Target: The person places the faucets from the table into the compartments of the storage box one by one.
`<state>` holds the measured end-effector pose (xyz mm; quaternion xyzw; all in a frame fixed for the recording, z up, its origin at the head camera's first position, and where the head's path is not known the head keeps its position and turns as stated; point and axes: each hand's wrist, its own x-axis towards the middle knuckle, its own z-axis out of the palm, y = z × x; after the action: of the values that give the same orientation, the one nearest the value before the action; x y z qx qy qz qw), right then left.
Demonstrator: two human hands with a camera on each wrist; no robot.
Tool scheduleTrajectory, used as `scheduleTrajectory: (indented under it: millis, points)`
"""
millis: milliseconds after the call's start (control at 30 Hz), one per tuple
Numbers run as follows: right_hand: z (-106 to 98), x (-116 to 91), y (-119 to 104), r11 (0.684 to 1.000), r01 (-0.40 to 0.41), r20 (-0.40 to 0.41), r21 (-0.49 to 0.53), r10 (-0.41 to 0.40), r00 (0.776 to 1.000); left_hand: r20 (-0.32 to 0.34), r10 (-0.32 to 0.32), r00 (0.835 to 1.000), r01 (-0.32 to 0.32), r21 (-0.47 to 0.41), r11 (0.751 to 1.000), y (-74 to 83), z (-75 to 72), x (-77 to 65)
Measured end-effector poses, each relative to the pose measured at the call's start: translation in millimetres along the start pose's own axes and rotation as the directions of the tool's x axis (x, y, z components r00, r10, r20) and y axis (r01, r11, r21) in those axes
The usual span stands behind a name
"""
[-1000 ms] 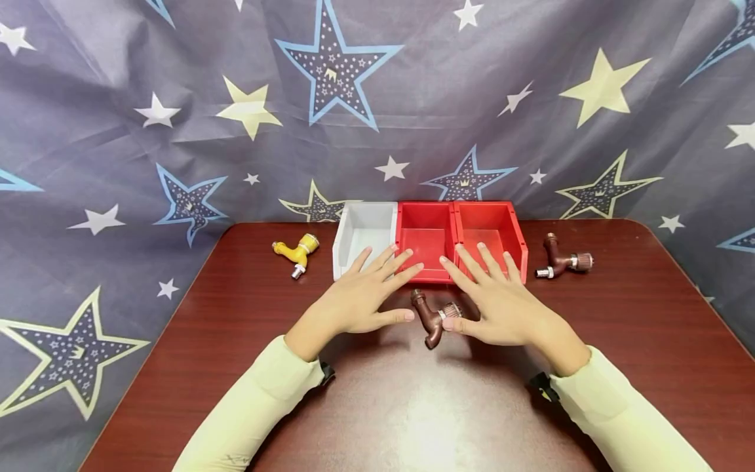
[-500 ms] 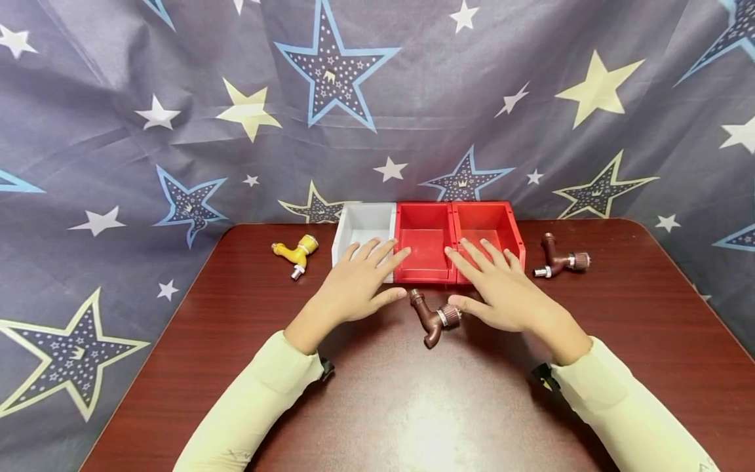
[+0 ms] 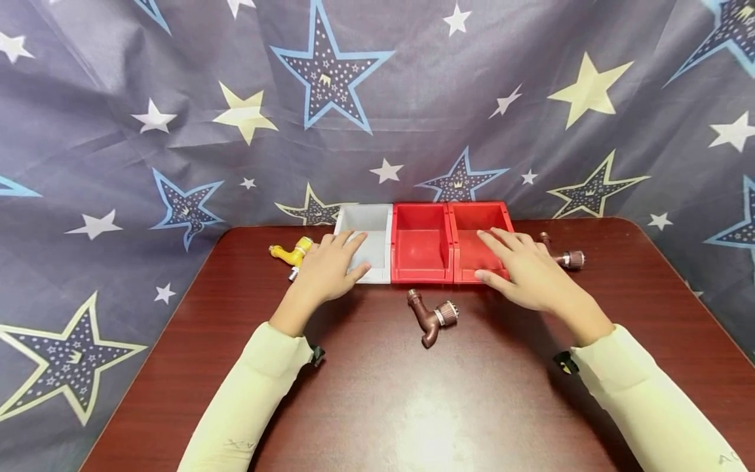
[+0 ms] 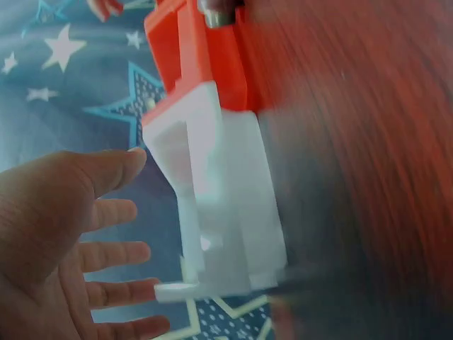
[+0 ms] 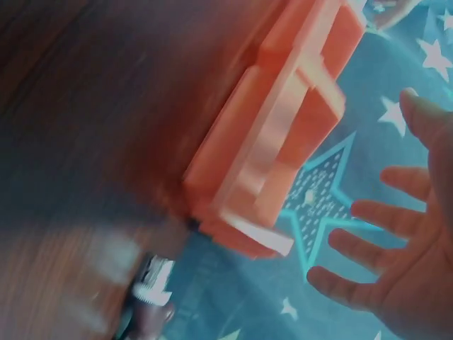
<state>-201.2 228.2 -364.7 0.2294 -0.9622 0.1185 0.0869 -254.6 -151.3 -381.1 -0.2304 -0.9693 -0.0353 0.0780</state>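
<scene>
Loosely spread and holding nothing, the fingers of the left hand [image 3: 323,270] hover by the left side of the grey bin [image 3: 376,252], partly hiding the yellow tap [image 3: 287,254], while the right hand [image 3: 531,272], its fingers also free, hangs over the right-hand red bin [image 3: 470,246] and partly covers one brown tap [image 3: 571,259]. Between them are the middle red bin [image 3: 421,250] and, just before it, a second brown tap [image 3: 428,321] lying on the glossy reddish table [image 3: 377,393]. Palms down, both pale-sleeved arms [image 3: 250,390] converge forward toward a star-patterned, greyish-violet cloth [image 3: 354,160] behind the table.
</scene>
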Motion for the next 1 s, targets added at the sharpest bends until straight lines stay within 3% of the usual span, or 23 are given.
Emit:
scheduleTrajectory:
  millis: [300, 533, 733, 1000]
  points:
    - [-4, -15, 40, 0.997, -0.083, -0.013, 0.01, 0.083, 0.996, -0.045, -0.051, 0.998, 0.046, -0.095, 0.994, -23.9, 9.1, 6.0]
    - [-2, -23, 61, 0.99, -0.142, 0.006, 0.008, 0.142, 0.99, -0.038, -0.1, 0.994, 0.09, -0.211, 0.973, -34.6, 8.4, 10.6]
    - [0, -25, 73, 0.985, -0.172, 0.032, -0.009, 0.173, 0.984, -0.043, -0.117, 0.992, 0.098, -0.305, 0.947, -39.6, 6.9, 15.8]
    - [3, -22, 89, 0.97, -0.241, 0.118, -0.042, 0.245, 0.962, -0.05, -0.257, 0.965, 0.215, -0.406, 0.888, -44.5, 5.7, 21.0]
